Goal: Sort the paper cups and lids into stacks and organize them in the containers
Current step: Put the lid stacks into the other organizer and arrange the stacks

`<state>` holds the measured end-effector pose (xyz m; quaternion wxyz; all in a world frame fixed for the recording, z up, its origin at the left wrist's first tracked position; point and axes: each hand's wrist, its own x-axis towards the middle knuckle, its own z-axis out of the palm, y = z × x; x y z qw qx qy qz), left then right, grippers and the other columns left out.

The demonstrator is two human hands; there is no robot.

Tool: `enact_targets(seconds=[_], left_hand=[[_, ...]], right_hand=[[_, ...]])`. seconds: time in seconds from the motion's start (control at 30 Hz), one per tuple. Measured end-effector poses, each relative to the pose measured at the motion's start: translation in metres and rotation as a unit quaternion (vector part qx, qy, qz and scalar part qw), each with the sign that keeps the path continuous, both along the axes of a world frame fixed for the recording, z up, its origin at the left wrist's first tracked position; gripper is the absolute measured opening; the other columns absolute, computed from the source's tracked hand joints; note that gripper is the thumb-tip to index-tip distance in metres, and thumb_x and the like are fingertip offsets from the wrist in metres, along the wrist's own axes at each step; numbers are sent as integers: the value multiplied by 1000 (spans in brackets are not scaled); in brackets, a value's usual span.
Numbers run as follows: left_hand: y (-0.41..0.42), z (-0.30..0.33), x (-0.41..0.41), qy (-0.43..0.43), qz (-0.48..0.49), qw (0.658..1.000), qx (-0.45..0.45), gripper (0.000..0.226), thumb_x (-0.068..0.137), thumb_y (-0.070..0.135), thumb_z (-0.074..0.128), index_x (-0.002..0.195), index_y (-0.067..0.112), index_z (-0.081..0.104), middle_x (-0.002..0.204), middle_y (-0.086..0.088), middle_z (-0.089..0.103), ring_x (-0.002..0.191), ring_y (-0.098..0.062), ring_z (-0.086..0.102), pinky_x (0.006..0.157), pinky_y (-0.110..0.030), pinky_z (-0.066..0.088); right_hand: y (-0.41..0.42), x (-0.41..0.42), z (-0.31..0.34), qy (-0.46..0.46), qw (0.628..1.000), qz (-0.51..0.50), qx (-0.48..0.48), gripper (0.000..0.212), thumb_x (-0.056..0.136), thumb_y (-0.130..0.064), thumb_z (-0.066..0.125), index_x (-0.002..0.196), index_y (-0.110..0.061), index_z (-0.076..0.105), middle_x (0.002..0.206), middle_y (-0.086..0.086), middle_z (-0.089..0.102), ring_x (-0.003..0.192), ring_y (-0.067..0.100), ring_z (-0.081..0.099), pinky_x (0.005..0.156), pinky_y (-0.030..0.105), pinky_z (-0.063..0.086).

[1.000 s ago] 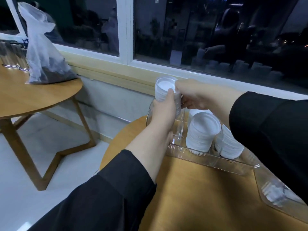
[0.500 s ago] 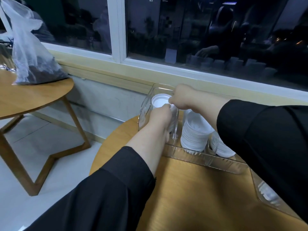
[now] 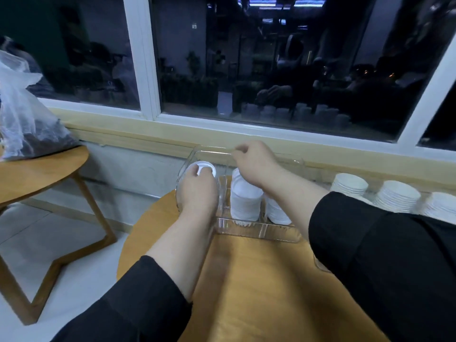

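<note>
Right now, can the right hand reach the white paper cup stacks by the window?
Probably yes. The right hand hovers over the clear plastic container, holding nothing, and the white paper cup stacks stand uncovered to its right with nothing between.

My left hand (image 3: 197, 191) hides most of the lid stack (image 3: 202, 167) it covers, so I cannot tell its grip. My right sleeve (image 3: 385, 262) blocks the desk's (image 3: 246, 280) right side. The plastic bag (image 3: 22, 119) is cut off by the left edge; its dark contents are unclear.
</note>
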<state>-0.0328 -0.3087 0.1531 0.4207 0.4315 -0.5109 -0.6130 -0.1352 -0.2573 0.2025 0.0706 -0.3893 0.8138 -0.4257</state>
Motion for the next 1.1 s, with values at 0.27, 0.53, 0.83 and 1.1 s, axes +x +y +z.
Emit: enact_targets(seconds=[0.27, 0.53, 0.83, 1.1], left_hand=[[155, 7, 7, 98, -97, 990, -12, 18, 98, 13, 46, 89, 12, 62, 86, -11, 70, 67, -21, 63, 58, -30, 46], [318, -35, -27, 18, -263, 963, 63, 19, 101, 23, 50, 91, 14, 63, 85, -9, 66, 73, -24, 59, 57, -31, 45], [391, -51, -92, -99, -395, 899, 159, 72, 79, 76, 60, 136, 32, 50, 131, -7, 57, 114, -27, 58, 87, -46, 58], [401, -46, -134, -111, -433, 876, 179, 52, 84, 77, 54, 115, 36, 56, 130, 1, 53, 119, -28, 50, 106, -58, 42]], right_hand=[[201, 59, -21, -79, 978, -48, -189, 17, 97, -18, 56, 94, -13, 71, 75, -15, 63, 69, -2, 56, 62, 13, 40], [401, 48, -81, -133, 939, -210, -238, 17, 98, -29, 59, 93, -19, 72, 82, -8, 73, 81, 6, 68, 83, 32, 57], [492, -41, -100, -344, 863, -316, -192, 88, 77, -78, 58, 147, -26, 40, 151, -8, 41, 134, 18, 42, 111, 55, 37], [473, -84, -108, -456, 844, -230, -160, 62, 83, -71, 59, 134, -36, 50, 142, -8, 51, 138, 24, 41, 113, 60, 25]])
